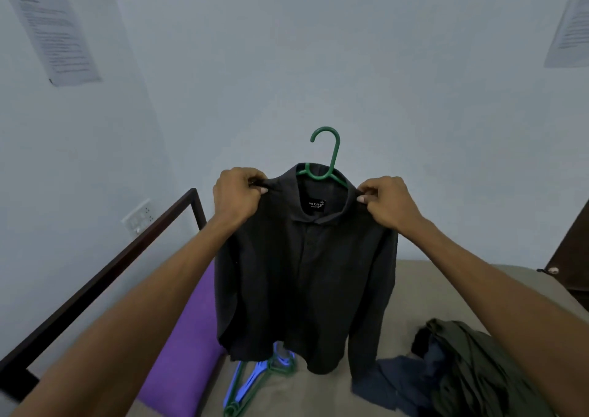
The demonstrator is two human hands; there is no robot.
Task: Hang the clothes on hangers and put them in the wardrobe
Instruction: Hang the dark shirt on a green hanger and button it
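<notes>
Two hands hold one dark button-up shirt (306, 276) up over the bed (411, 276), and the step in hand appears to be seating it on the green hanger (328, 158). Left hand (239, 193): fingers curled, pinching the left shoulder seam. Centre: hook upright above the collar, hanger arms inside the neck; the top button looks done up. Right hand (387, 201): pinching the right shoulder likewise. Recommended: draw both shoulders evenly outward until the seams sit on the hanger ends, keeping the collar centred under the hook. Spare hangers (255, 381) lie below the hem; further clothes (459, 372) wait at right.
</notes>
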